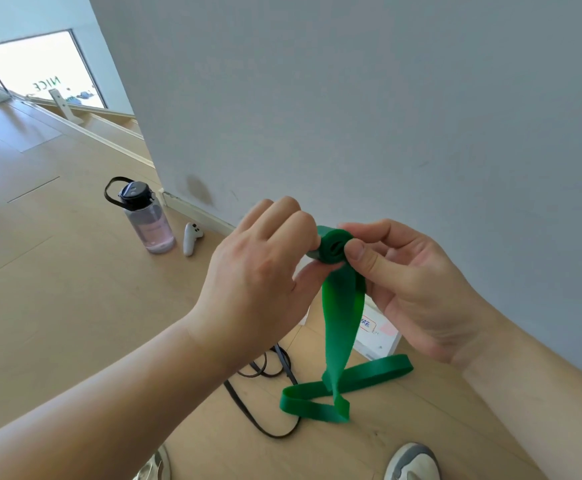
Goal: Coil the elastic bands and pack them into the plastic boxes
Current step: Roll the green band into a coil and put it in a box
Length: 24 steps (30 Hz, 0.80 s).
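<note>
One band (339, 323), two hands (258, 271) (414, 289), one bottle (147, 220)

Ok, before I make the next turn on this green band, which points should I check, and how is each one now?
1. The left hand holds the green coil: ok.
2. The right hand pinches the coil's end: ok.
3. Coil compact, layers even: ok.
4. The loose tail flat, no twist: not ok, it twists near the floor.
5. Tail apart from the black cable: cannot tell.
6. The white box open and ready: cannot tell, mostly hidden.

Probably home: wood floor (47, 278), water bottle (148, 221).
</note>
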{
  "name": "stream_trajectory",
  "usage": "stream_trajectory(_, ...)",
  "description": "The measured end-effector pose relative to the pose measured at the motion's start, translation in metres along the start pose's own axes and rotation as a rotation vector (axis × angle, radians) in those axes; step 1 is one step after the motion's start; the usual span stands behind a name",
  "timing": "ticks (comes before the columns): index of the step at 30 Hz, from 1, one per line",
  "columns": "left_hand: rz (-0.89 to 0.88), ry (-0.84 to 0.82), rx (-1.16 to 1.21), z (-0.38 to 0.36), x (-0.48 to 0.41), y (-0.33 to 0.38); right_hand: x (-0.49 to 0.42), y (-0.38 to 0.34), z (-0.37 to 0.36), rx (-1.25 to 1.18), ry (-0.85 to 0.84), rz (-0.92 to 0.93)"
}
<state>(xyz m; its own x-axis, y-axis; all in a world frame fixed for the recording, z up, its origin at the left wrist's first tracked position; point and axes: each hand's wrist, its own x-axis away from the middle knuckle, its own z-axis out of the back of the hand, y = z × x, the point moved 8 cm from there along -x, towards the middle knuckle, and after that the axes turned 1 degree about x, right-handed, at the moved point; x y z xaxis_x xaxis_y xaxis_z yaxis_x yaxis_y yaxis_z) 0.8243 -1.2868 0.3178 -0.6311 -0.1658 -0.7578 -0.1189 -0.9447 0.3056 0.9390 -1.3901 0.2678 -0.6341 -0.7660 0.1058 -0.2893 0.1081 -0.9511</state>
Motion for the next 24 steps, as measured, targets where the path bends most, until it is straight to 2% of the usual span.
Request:
stream_trajectory(7, 0.010, -0.040, 0.038, -0.007, 0.004, -0.004, 0.006, -0.011, 0.000, 0.229, 0.146, 0.129)
stream_trajectory(12, 0.099, -0.177, 0.173, -0.014, 0.006, -0.013, 0.004, -0.019, 0.009, 0.383, 0.226, 0.155)
stream_trajectory(17, -0.041, -0.210, 0.073, -0.018, 0.005, -0.010, 0.004, -0.020, 0.006, 0.448, 0.191, 0.173)
stream_trajectory(20, -0.070, -0.212, 0.061, -0.020, 0.005, -0.003, 0.005, -0.018, 0.004, 0.395, 0.190, 0.170)
stream_trajectory(24, -0.007, -0.131, 0.054, -0.014, 0.003, -0.003, 0.003, -0.007, 0.012, 0.083, 0.178, 0.038)
